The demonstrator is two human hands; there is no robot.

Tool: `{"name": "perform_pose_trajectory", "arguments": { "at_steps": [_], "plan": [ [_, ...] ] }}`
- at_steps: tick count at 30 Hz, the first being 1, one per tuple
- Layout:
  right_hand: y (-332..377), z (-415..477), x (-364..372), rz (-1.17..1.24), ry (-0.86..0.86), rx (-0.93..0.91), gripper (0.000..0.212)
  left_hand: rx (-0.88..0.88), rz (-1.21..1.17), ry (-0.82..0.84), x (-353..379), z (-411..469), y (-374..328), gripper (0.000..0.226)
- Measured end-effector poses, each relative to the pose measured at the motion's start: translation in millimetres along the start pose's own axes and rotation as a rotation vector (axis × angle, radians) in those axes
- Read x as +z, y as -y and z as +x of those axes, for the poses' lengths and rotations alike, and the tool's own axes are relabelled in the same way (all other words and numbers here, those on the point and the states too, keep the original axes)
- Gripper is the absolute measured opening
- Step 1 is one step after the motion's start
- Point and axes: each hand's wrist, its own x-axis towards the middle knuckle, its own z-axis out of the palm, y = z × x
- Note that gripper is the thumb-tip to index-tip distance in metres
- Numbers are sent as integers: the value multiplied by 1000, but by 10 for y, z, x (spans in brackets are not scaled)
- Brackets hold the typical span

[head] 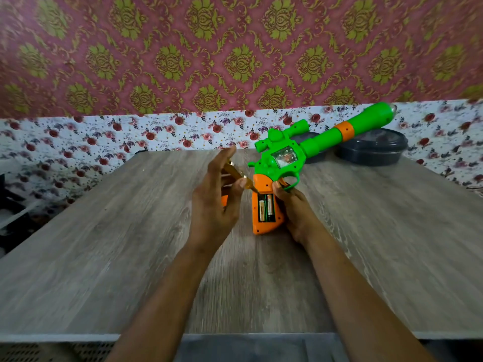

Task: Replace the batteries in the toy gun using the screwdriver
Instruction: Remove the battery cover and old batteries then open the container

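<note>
The toy gun (285, 155) lies at the middle of the worktop (130, 244), butt toward the near edge and barrel aimed at the far right corner, over dark round containers (371, 150). Its grip compartment is open, with two batteries (266, 208) seated inside. The right hand (294, 207) clasps the grip by the trigger guard; the left hand (214, 202) pinches the amber-handled screwdriver (235, 172) under the thumb, tip at the compartment's top end. The step looks like levering the cells out: work the tip under one battery end, pry gently away from the spring, and pin the grip flat so nothing skids. An orange piece (224, 200), probably the cover, shows behind the left hand.
</note>
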Motion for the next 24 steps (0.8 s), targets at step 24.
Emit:
{"name": "perform_pose_trajectory", "arguments": {
  "at_steps": [24],
  "plan": [
    [13, 11, -8, 58, -56, 60, 37, 194, 51, 178, 92, -93, 95, 27]
  ]
}}
